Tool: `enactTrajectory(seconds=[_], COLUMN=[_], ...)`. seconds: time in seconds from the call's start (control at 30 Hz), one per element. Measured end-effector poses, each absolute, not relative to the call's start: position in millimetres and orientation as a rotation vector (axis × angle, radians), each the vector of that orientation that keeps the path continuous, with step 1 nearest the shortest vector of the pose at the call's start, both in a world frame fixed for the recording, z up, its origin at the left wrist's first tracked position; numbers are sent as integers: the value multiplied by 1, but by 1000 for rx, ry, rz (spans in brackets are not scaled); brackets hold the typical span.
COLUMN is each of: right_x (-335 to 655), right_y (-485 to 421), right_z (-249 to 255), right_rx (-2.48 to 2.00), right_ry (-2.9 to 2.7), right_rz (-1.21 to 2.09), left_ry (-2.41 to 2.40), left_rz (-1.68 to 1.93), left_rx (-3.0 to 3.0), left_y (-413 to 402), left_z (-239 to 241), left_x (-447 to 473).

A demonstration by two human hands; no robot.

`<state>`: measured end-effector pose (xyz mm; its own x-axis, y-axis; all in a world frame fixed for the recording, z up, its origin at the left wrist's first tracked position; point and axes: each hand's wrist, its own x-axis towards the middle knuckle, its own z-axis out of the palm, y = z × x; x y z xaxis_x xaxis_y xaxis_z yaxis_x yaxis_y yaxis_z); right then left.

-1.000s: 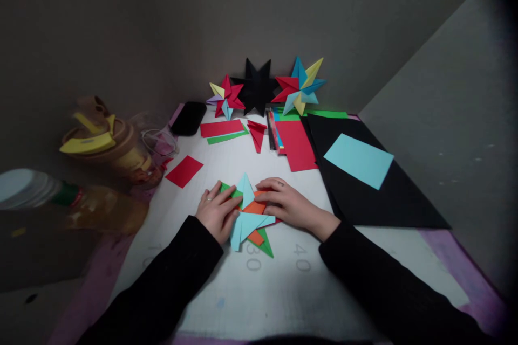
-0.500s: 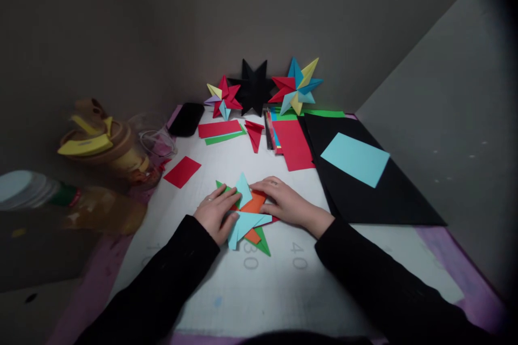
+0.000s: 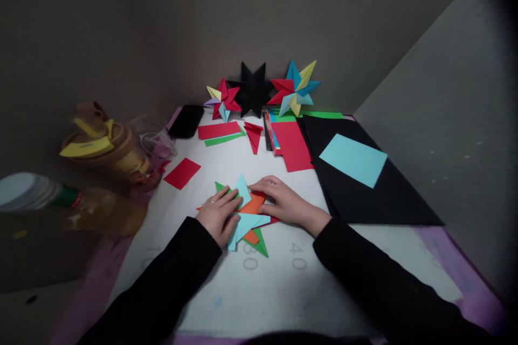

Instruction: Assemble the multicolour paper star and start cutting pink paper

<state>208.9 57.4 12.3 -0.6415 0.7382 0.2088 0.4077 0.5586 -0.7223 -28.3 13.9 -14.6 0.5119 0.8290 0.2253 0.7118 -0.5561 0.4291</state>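
Note:
A many-pointed folded paper star [image 3: 253, 202] in light blue, orange, green and red lies flat on the white mat between my hands. My left hand [image 3: 218, 216] rests over its left side, fingers stretched across the paper and the thumb on a light blue flap. From the right, my right hand [image 3: 285, 202] has curved fingers at the upper edge of an orange point, with the thumb lower down on the paper. The fingertips' undersides are hidden. Some of the star's left points are covered by my left hand.
Finished paper stars, including a black one [image 3: 253, 90], lean at the back wall. Red sheets [image 3: 293, 145] and a folded red piece [image 3: 253, 136] lie before them. Black card [image 3: 364, 205] carries a light blue sheet [image 3: 354, 160]. Left are a phone [image 3: 186, 121], cup [image 3: 117, 153] and bottle [image 3: 109, 210].
My left hand has shifted very slightly, and a small orange-red tip now shows at its left. The right hand and star stay nearly the same. The whole view has moved a little.

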Motion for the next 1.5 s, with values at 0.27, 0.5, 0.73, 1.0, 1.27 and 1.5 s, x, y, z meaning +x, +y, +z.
enactTrajectory(seconds=[0.27, 0.5, 0.73, 1.0, 1.27, 1.5], right_x=[231, 221, 220, 217, 218, 218], right_y=[34, 21, 21, 21, 21, 17], right_z=[30, 24, 26, 23, 20, 16], right_rx=[-1094, -1017, -905, -882, -936, -889], right_ry=[-2305, -2421, -2423, -2443, -2350, -2447], right_rz=[880, 813, 835, 809, 790, 469], left_ry=[1318, 1295, 1296, 1245, 1273, 1412], left_rz=[516, 497, 528, 607, 516, 363], left_rx=[2548, 2492, 2440, 2374, 2560, 2598], left_y=[14, 15, 15, 14, 13, 11], left_z=[-18, -13, -14, -11, -12, -9], left_x=[-29, -30, -31, -33, -30, -24])
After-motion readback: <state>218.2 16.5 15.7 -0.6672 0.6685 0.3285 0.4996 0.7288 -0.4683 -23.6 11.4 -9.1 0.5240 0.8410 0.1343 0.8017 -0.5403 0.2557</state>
